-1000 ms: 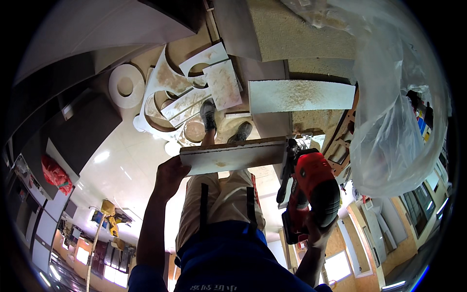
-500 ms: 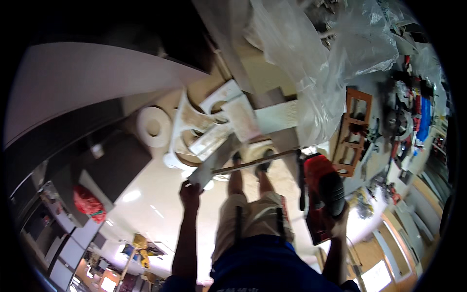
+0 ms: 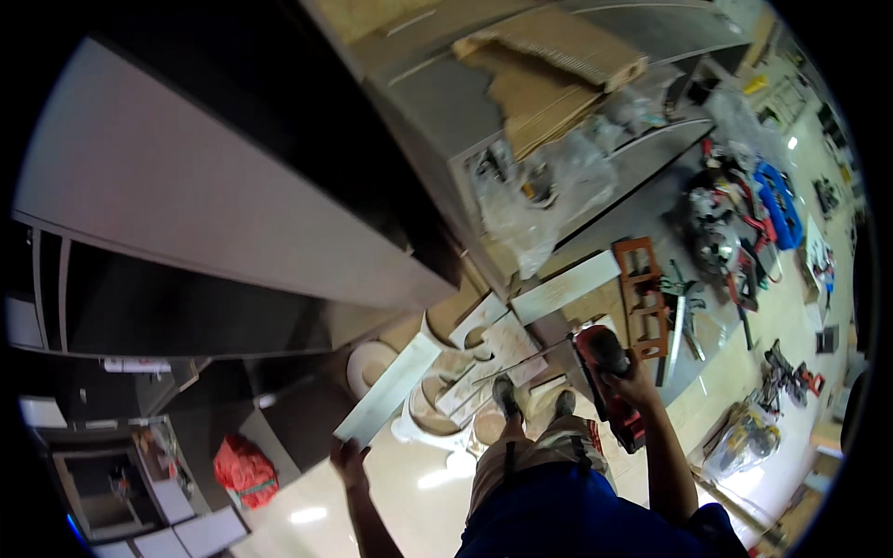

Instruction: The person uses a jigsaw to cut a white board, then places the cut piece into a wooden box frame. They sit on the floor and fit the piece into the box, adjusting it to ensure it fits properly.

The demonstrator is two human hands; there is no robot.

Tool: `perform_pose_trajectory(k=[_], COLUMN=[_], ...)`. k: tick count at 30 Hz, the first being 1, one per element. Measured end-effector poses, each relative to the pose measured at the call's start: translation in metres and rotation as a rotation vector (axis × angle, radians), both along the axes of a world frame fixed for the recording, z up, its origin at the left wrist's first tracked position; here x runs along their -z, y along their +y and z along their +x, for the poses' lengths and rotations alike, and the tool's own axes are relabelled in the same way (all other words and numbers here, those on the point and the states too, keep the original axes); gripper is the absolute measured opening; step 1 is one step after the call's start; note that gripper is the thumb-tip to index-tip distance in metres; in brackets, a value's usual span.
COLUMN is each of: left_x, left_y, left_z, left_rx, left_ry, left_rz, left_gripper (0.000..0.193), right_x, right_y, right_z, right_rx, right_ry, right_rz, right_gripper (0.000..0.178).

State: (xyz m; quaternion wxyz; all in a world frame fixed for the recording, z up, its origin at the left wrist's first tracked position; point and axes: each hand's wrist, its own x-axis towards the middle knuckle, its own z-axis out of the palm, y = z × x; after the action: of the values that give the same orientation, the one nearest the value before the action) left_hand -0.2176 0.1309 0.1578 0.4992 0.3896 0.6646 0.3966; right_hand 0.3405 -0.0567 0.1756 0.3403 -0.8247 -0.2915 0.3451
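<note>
My left hand (image 3: 350, 459) is closed on the near end of a long white board (image 3: 391, 391), which slants up and away to the right. In my right hand (image 3: 634, 383) is a red-and-black power tool (image 3: 595, 365). A long thin bar (image 3: 521, 361) juts leftward from its front; whether it is a blade or a bit, I cannot tell. Beyond the bar and partly behind the board lie dusty white offcuts (image 3: 430, 395) with round cut-outs on the floor, around my feet. A white ring (image 3: 365, 363) is partly covered by the board.
Tall grey cabinet panels (image 3: 233, 195) rise at the left. An orange-brown slotted frame (image 3: 642, 298) and loose tools (image 3: 721, 232) lie right of the offcuts. Torn cardboard (image 3: 558, 74) and clear plastic (image 3: 544, 205) rest on the far grey surface. A red bag (image 3: 246, 470) sits at lower left.
My view has swung, showing more of the cabinet, the cardboard and the tools. The white board, earlier partly behind the bar, now shows along its length. Both hands keep their hold.
</note>
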Motion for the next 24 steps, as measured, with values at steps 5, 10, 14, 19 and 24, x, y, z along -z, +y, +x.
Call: perform_pose_trajectory(k=[5, 10, 14, 19, 24], left_x=[-0.036, 0.038, 0.082, 0.124, 0.164], left_y=[0.029, 0.049, 0.05, 0.054, 0.053], left_z=[-0.004, 0.095, 0.218, 0.335, 0.4], left_rx=[0.139, 0.188, 0.383, 0.494, 0.561], left_ry=[-0.349, -0.391, -0.477, -0.519, 0.235], left_rz=[-0.075, -0.072, -0.226, -0.291, -0.014], left_gripper=[0.034, 0.026, 0.021, 0.019, 0.021], right_x=[-0.016, -0.019, -0.005, 0.034, 0.094], right_y=[-0.016, -0.035, -0.054, -0.038, 0.038], right_z=[-0.004, -0.012, 0.004, 0.063, 0.138], right_rx=[0.082, 0.207, 0.309, 0.416, 0.397], right_ry=[0.005, -0.211, -0.149, -0.016, -0.052], right_rz=[0.076, 0.189, 0.207, 0.404, 0.467], right_gripper=[0.073, 0.064, 0.046, 0.035, 0.034])
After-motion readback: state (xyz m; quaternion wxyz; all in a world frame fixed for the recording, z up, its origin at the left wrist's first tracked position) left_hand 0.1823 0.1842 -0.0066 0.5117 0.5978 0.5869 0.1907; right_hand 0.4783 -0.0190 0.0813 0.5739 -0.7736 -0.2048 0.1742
